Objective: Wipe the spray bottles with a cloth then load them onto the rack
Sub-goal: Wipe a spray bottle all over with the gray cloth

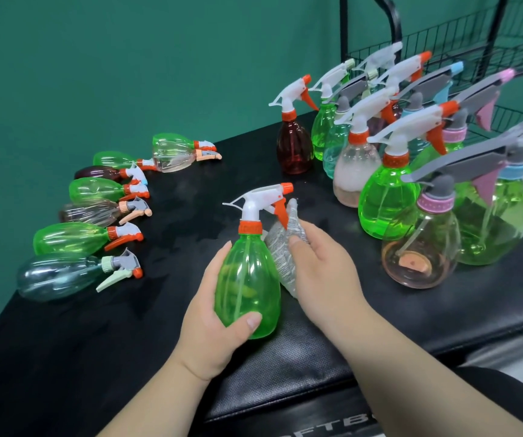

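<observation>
A green spray bottle with a white head and orange nozzle stands upright at the middle of the black table. My left hand grips its body from the left, thumb across the front. My right hand holds a grey patterned cloth pressed against the bottle's right side. The black wire rack stands at the back right, behind the table.
Several bottles lie on their sides in a row at the left. Several upright bottles crowd the right side, with a dark red one at the back. A green wall is behind.
</observation>
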